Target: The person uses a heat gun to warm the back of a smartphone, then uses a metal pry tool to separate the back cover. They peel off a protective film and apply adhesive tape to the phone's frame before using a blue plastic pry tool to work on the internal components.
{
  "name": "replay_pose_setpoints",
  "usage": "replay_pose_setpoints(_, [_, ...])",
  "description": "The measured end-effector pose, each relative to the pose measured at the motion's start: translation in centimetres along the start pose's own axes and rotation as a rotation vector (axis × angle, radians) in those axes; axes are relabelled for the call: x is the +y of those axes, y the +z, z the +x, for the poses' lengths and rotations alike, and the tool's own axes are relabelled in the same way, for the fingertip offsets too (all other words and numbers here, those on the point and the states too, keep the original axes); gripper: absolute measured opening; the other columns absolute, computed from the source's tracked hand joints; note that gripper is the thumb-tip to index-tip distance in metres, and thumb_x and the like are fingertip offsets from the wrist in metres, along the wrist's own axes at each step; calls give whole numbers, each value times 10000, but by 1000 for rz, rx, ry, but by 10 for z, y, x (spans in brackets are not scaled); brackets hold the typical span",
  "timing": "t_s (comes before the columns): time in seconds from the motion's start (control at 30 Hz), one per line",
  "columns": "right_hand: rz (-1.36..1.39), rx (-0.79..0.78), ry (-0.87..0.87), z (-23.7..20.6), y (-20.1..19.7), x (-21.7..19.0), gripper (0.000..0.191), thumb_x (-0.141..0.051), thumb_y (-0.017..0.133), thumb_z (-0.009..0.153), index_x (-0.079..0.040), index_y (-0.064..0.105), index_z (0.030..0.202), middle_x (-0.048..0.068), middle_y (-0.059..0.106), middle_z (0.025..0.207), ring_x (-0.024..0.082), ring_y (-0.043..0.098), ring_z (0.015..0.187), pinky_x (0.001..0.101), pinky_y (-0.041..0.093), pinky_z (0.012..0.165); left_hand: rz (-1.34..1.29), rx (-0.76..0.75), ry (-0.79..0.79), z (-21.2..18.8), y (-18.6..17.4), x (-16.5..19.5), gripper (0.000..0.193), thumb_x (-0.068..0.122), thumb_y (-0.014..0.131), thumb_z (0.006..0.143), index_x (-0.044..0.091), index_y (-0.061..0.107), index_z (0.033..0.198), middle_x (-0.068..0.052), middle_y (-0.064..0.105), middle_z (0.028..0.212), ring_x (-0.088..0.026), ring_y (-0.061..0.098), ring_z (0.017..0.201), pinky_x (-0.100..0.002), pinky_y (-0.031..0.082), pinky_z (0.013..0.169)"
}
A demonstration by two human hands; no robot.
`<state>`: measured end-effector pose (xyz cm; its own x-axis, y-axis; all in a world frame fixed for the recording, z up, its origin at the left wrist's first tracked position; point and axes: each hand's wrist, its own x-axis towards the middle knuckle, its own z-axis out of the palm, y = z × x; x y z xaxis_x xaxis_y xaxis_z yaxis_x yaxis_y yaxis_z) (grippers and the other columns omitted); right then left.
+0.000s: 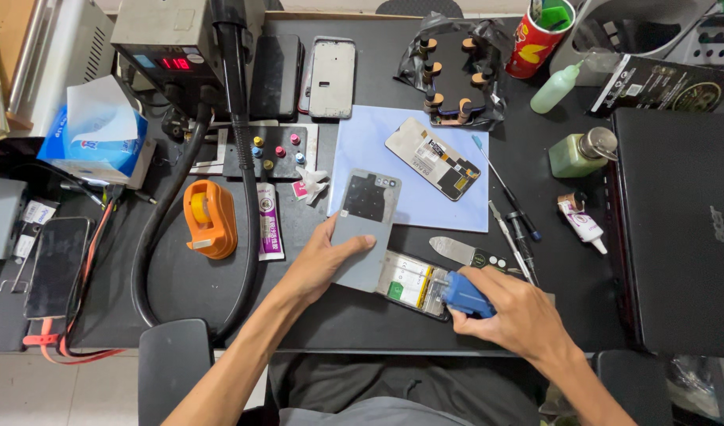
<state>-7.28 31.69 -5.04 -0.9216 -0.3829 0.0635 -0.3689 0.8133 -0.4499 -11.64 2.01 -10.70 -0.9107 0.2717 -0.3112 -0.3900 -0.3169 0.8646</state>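
My left hand (324, 261) grips a grey phone back cover (365, 225) by its lower left edge, holding it tilted over an opened phone body (413, 285) that lies near the table's front edge. My right hand (518, 312) is closed around a small blue tool (466, 297), its tip resting on the right end of the opened phone. The phone's yellow and green inner parts show between my two hands.
A pale blue mat (413, 201) carries a phone screen assembly (432, 158). Screwdrivers (504, 189), a metal pry blade (454, 250) and a glue tube (583, 222) lie to the right, beside a laptop (677, 229). An orange tape dispenser (209, 218), black hose (248, 181) and tissue box (94, 142) stand to the left.
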Motion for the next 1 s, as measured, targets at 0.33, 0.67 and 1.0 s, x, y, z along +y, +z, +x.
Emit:
replay_pose_setpoints(0.33, [25, -37, -33, 1, -2, -1, 494, -330, 834, 655, -90, 704, 1067, 71, 714, 862, 299, 731, 713, 396, 599, 638, -13, 14, 6, -3, 3, 5, 417, 122, 729, 885, -6, 603, 1261, -71, 711, 1080, -130, 687, 942, -316, 586, 839])
replay_pose_setpoints(0.67, [32, -77, -16, 1, -1, 2, 571, -341, 840, 648, -94, 702, 1144, 77, 725, 861, 281, 737, 694, 389, 603, 626, -11, 31, 4, -1, 3, 4, 386, 128, 731, 894, -14, 611, 1232, -72, 709, 1055, -125, 684, 919, -311, 583, 830])
replay_pose_setpoints(1.0, [40, -86, -91, -2, 3, 2, 607, -338, 855, 630, -78, 699, 1156, 111, 686, 810, 331, 692, 647, 408, 580, 605, -66, 74, 26, 1, -1, 1, 382, 108, 726, 891, -8, 610, 1236, -69, 704, 1046, -126, 681, 903, -307, 583, 821])
